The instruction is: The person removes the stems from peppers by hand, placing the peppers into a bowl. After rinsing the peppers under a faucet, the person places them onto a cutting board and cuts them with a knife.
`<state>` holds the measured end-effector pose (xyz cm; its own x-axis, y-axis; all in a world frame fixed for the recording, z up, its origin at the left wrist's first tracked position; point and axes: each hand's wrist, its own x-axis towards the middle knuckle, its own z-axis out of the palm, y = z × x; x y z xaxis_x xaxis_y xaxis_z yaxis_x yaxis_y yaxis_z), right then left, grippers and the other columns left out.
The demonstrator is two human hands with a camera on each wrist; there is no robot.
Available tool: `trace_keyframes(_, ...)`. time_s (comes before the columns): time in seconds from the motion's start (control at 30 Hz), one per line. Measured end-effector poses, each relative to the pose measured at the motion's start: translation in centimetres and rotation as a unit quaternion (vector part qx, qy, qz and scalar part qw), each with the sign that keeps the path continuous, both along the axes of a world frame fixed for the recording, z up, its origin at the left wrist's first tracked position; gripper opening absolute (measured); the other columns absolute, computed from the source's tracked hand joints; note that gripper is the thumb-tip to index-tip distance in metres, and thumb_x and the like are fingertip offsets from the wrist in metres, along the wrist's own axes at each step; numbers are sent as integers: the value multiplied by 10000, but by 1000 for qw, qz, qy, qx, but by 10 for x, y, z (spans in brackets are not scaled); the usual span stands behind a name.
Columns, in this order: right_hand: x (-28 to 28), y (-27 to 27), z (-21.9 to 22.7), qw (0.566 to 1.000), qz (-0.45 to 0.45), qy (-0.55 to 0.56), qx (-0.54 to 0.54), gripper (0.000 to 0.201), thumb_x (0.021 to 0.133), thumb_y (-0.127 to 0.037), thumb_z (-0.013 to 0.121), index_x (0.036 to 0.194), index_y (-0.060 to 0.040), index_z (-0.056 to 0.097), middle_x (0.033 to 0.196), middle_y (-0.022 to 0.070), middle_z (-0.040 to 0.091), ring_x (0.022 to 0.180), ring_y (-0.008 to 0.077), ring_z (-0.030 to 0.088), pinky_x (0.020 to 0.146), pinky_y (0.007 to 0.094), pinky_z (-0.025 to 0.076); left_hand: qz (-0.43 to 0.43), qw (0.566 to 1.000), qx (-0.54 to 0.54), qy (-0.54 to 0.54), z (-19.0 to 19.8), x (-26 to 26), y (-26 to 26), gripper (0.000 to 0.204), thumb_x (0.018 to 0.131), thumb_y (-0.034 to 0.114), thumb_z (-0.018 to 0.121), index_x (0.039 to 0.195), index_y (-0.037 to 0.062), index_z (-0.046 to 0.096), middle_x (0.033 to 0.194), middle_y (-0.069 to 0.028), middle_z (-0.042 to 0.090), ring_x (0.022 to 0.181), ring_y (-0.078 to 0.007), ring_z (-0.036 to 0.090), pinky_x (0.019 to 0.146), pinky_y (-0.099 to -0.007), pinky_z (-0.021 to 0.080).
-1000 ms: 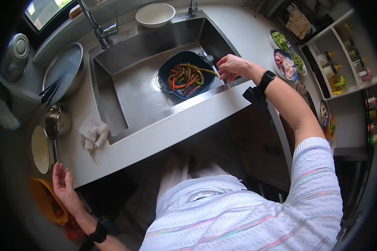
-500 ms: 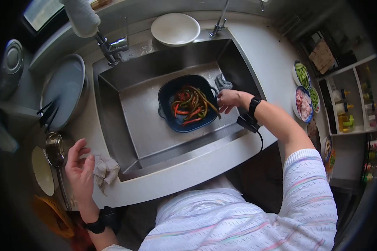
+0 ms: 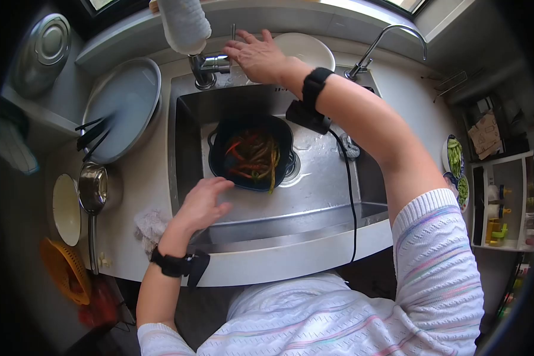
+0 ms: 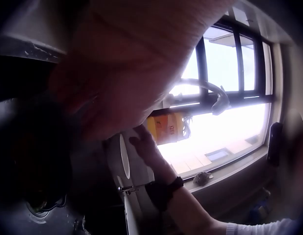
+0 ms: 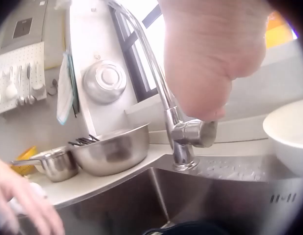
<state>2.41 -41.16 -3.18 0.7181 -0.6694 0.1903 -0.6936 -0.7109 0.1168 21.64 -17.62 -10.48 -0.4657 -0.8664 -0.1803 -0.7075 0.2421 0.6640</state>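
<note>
A dark blue two-handled pan (image 3: 221,163) stands in the steel sink (image 3: 314,196), holding red and green pepper strips (image 3: 252,155). One long green strip hangs over its near rim. My left hand (image 3: 200,204) is at the pan's near left rim, fingers extended and not curled round anything. My right hand (image 3: 258,56) is raised at the back of the sink, fingers spread beside the faucet (image 3: 204,72). In the right wrist view, the palm side of that hand overlaps the faucet's lever end (image 5: 200,133), and its fingertips are out of frame.
A white bowl (image 3: 305,50) sits behind the sink. To the left are a large steel basin (image 3: 124,107), a small saucepan (image 3: 94,187), a cream bowl (image 3: 66,209) and a crumpled cloth (image 3: 151,228). A slim second tap (image 3: 368,59) rises at the back right. The drain (image 3: 292,169) shows beside the pan.
My right hand has left the pan's right side and gone up to the faucet. My left hand has come from the counter to the pan, which now sits further left, baring the drain.
</note>
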Motion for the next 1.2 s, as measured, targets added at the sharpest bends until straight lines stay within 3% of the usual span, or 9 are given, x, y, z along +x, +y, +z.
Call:
trace_keyframes(0.3,10,14,-3,961,-96,253,-48,482,831,-103,467,1311,-115,432,1388,41,357,1353,279,190,1016,597,188,-137,953,136,-232,-57,-38,-24,577,738,239,630,1283,125,479,1356,-130,398,1266,-314,343,1013,-453,341)
trace_keyframes(0.37,0,29,-22,994,-54,78,-59,498,791,-114,511,1286,-100,460,1339,68,416,1340,289,227,1010,565,234,-150,952,143,-228,-60,-36,-19,569,740,219,609,1286,123,478,1344,-108,414,1248,-311,367,996,-460,359)
trace_keyframes(0.43,4,66,-30,987,-51,2,154,501,754,-143,565,1240,-44,492,1218,151,505,1198,334,423,969,544,320,-166,945,181,-215,-63,-34,-15,575,737,228,610,1289,128,481,1314,-112,457,1219,-295,418,991,-417,377)
trace_keyframes(0.57,18,107,-76,725,-107,-291,615,573,699,-48,611,1253,-14,468,954,104,603,924,240,612,670,318,526,-166,944,225,-177,-63,-21,-12,569,745,268,631,1262,70,496,1255,-170,507,1180,-317,462,1003,-374,368)
trace_keyframes(0.7,31,108,-92,609,-138,-330,708,422,750,-77,581,1162,1,536,908,87,620,869,175,636,579,290,523,-145,948,232,-160,-57,-11,-10,565,741,250,623,1252,44,497,1194,-191,547,1145,-321,491,985,-369,381)
trace_keyframes(0.83,22,101,-131,653,-146,-303,678,395,761,-124,596,1136,-6,556,904,114,638,873,218,640,650,339,531,-89,970,182,-135,-37,-4,-7,540,741,236,622,1228,32,511,1170,-207,551,1101,-341,513,951,-378,402)
trace_keyframes(0.9,10,98,-156,870,-50,-30,490,577,725,-235,670,1229,-32,480,1127,187,573,1032,311,577,795,416,503,-73,982,146,-98,-27,4,0,525,749,230,621,1222,30,511,1158,-208,553,1075,-350,521,932,-387,412)
trace_keyframes(1.03,15,135,-172,896,-177,39,405,810,671,-346,722,1340,-91,344,1368,222,349,1199,403,417,902,514,424,-46,991,113,-58,-12,14,16,494,775,214,615,1219,30,501,1143,-204,548,1030,-371,529,902,-406,424)
trace_keyframes(1.2,22,157,-184,924,-19,138,356,910,626,-393,754,1371,-141,297,1436,187,216,1245,431,329,903,602,383,-28,991,128,-37,-14,22,30,487,779,206,616,1219,34,498,1145,-203,542,1049,-369,517,911,-402,415)
